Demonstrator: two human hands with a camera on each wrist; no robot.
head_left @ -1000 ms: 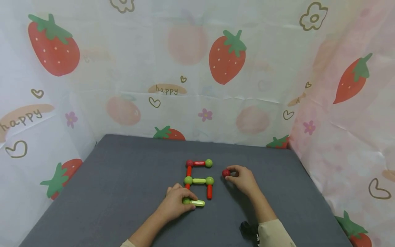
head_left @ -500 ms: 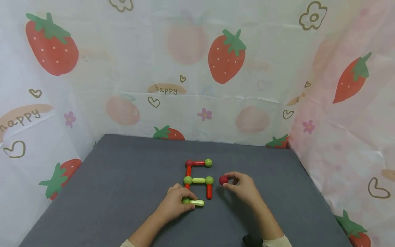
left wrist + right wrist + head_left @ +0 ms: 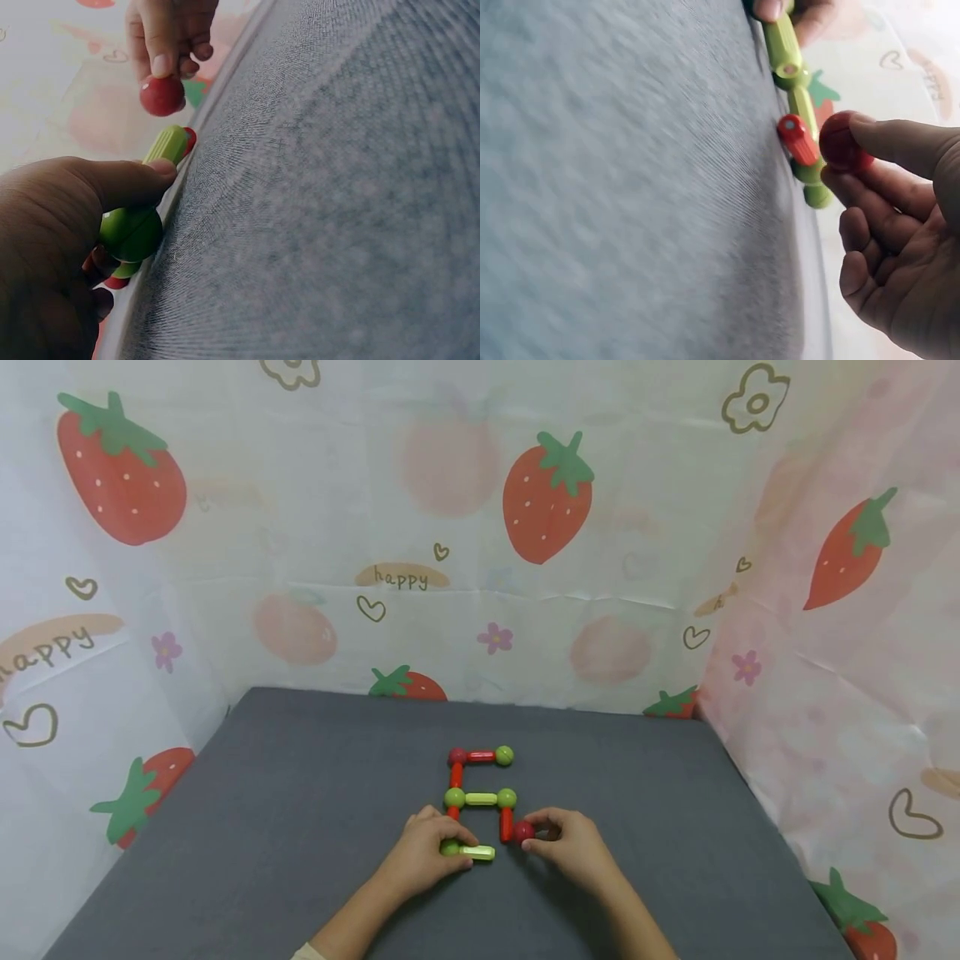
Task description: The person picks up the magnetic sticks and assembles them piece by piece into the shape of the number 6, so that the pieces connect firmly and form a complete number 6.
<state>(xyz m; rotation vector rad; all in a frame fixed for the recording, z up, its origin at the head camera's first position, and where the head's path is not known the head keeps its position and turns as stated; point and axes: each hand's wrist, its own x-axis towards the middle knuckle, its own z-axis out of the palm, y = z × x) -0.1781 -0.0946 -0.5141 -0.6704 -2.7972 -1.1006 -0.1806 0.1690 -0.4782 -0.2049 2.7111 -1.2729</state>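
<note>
My right hand (image 3: 572, 850) pinches a red ball (image 3: 524, 832) between thumb and fingertips. In the head view the ball sits right beside the lower end of a red stick (image 3: 506, 824). That stick hangs from a green ball (image 3: 507, 798) in a figure of joined balls and sticks. My left hand (image 3: 424, 852) holds the lower left corner, thumb and fingers around a green ball (image 3: 132, 234). From this ball a light green stick (image 3: 477, 853) points right with its far end free. The red stick's bare end (image 3: 790, 126) shows in the right wrist view.
Further back the figure has a red ball (image 3: 457, 757), a red stick (image 3: 481, 757) and a green ball (image 3: 504, 755). A light green stick (image 3: 481, 799) forms its middle bar. Dark grey cloth covers the table (image 3: 315, 760); a printed curtain (image 3: 420, 527) stands behind.
My right hand has brought the red ball toward me and to the left, from the figure's right side to beside the lower red stick's end. The left hand keeps its hold.
</note>
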